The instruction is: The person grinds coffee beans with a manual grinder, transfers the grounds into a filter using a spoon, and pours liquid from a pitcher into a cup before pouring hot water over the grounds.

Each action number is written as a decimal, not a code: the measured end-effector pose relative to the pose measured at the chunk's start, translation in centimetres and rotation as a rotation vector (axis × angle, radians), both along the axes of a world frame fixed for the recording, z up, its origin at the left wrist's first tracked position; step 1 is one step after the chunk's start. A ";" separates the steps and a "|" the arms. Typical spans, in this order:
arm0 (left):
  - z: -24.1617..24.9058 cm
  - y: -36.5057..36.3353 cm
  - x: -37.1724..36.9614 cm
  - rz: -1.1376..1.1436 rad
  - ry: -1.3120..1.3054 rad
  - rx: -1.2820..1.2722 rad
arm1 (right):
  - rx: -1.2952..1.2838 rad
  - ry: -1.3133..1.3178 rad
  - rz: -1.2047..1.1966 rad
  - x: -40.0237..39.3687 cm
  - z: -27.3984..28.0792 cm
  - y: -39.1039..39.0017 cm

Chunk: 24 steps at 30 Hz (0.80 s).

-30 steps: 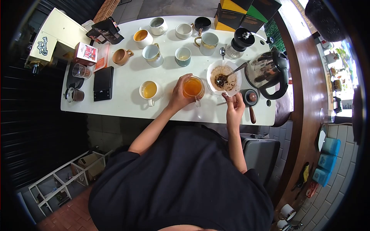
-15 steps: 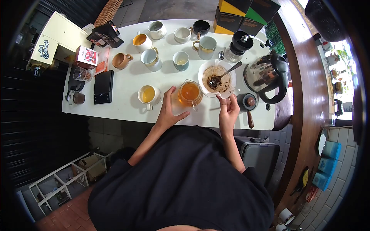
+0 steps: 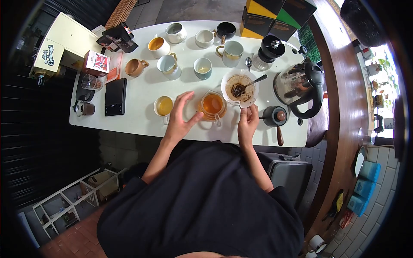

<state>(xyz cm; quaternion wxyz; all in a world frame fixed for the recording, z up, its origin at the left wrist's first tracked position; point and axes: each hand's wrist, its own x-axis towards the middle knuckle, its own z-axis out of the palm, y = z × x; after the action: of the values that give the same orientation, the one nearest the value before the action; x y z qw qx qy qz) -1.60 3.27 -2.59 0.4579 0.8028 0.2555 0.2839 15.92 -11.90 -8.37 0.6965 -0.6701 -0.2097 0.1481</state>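
Note:
My left hand [image 3: 180,121] is open, with fingers spread, between a cup of yellow liquid [image 3: 164,106] and a glass server of amber liquid [image 3: 212,104]. It holds nothing. My right hand [image 3: 248,125] pinches the near edge of a white paper-lined dripper [image 3: 230,88]. Dark wet grounds lie inside that dripper, and a spoon [image 3: 258,80] leans in it with its handle toward the upper right. A small grey pot with a wooden handle [image 3: 273,116] sits to the right of my right hand.
Several cups, among them a teal one [image 3: 202,69], stand across the back of the white table [image 3: 142,96]. At the right are a hand grinder [image 3: 269,53] and a large glass kettle [image 3: 301,86]. A black scale [image 3: 115,97] and a red-white box [image 3: 96,63] occupy the left.
My left hand has moved left, away from the glass server and nearer the yellow cup. My right hand and the dripper have shifted slightly left.

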 end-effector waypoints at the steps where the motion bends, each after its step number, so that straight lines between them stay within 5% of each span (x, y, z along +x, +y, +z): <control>1: 0.7 0.3 -0.4 0.034 -0.029 0.035 | -0.020 -0.024 -0.008 -0.3 -0.2 0.1; 9: 3.5 5.9 -2.7 0.081 -0.012 0.090 | 0.043 0.041 -0.168 -1.1 -2.4 2.4; 12: 3.2 7.3 -4.6 0.105 0.149 0.212 | -0.010 -0.095 -0.225 -1.6 -2.8 3.0; 18: 0.2 8.1 -7.5 0.017 0.353 0.045 | 0.067 -0.016 -0.258 -2.8 -4.0 3.6; 24: -0.5 7.7 -6.5 -0.065 0.538 0.200 | 0.055 0.042 -0.238 -2.2 -4.0 3.7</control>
<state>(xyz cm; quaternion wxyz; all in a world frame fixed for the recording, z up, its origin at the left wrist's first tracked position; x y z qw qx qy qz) -8.11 10.93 -3.13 0.3009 0.8982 0.3129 0.0697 13.73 -8.18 -12.32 0.7314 -0.6678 -0.1180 0.0724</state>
